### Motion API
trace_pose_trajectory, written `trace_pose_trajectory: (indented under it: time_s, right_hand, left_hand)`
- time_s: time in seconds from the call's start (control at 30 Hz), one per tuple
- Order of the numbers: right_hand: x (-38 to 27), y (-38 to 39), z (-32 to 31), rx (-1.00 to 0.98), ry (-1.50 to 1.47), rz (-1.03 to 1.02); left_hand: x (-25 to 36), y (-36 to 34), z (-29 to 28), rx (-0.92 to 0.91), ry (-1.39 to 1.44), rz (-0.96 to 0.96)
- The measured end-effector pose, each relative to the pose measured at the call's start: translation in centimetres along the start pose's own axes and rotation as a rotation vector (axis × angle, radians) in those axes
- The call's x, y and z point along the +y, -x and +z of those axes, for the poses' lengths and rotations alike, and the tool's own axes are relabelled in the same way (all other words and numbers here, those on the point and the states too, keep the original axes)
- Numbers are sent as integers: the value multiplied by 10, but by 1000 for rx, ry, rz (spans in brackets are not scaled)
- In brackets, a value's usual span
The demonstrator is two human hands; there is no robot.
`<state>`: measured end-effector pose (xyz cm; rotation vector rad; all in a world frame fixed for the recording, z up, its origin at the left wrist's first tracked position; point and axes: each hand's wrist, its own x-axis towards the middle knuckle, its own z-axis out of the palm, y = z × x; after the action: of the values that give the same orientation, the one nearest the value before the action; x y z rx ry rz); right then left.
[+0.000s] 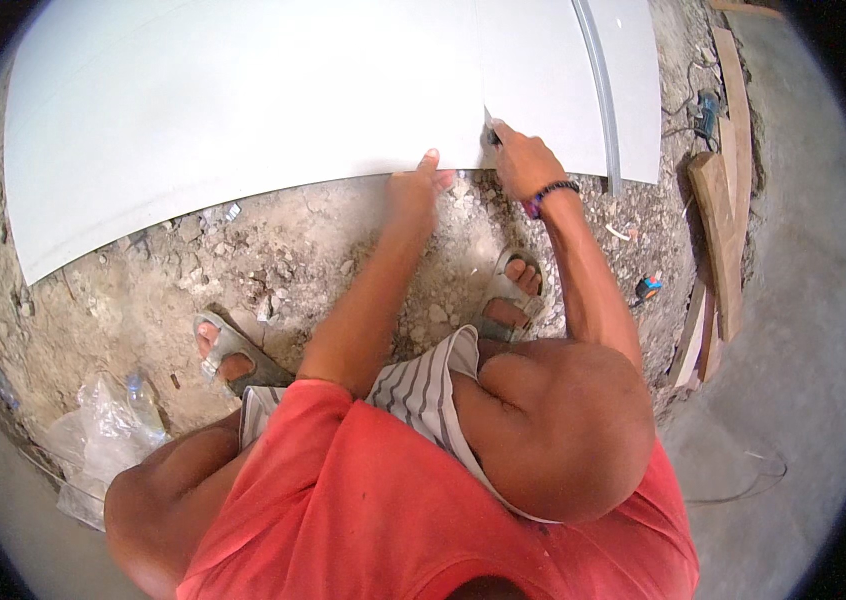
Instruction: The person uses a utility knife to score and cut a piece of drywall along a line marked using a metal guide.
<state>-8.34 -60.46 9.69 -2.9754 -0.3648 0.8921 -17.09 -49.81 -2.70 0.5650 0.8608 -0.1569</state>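
Note:
A large white board (pixel 243 90) lies on the rubble, with a thin seam or scored line running up from its near edge. My right hand (pixel 525 165) is closed on what looks like a cutting knife (pixel 493 132), its tip resting on that line; the blade is small and partly hidden. My left hand (pixel 413 195) grips the near edge just left of the knife, thumb on top, the other fingers partly under and blurred. A grey metal strip (pixel 598 90) lies along the board to the right of my right hand.
Wooden planks (pixel 718 230), a corded blue power tool (pixel 706 115) and a tape measure (pixel 648 288) lie on the right. Clear plastic bags (pixel 98 440) are at lower left. My sandalled feet (pixel 513 295) rest on broken rubble (pixel 343 290), bordered by grey concrete (pixel 793 300).

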Motion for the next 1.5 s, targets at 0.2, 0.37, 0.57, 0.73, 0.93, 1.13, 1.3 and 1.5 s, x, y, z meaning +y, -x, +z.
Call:
trace_pose_trajectory:
  time_s: [0.2, 0.37, 0.57, 0.73, 0.93, 1.13, 1.3, 1.5]
  right_hand:
    - [10, 2, 8, 22, 12, -15]
    - [5, 12, 11, 47, -9, -10]
    - [2, 26, 17, 49, 2, 33]
    - [15, 20, 19, 79, 9, -34]
    - [5, 32, 16, 54, -26, 26]
    - [8, 40, 21, 56, -17, 5]
    - [12, 39, 27, 122, -6, -32]
    - [6, 51, 32, 62, -54, -10]
  left_hand:
    - [-12, -6, -2, 40, 13, 14]
    - [-11, -5, 0, 81, -47, 52]
    - [-4, -4, 2, 156, -110, 22]
    - [-6, -2, 10, 161, -139, 61]
    - [-11, 0, 6, 129, -95, 113]
    - [-4, 3, 6, 158, -98, 25]
    - [-4, -5, 8, 115, -104, 52]
    - [-1, 0, 0, 119, -72, 34]
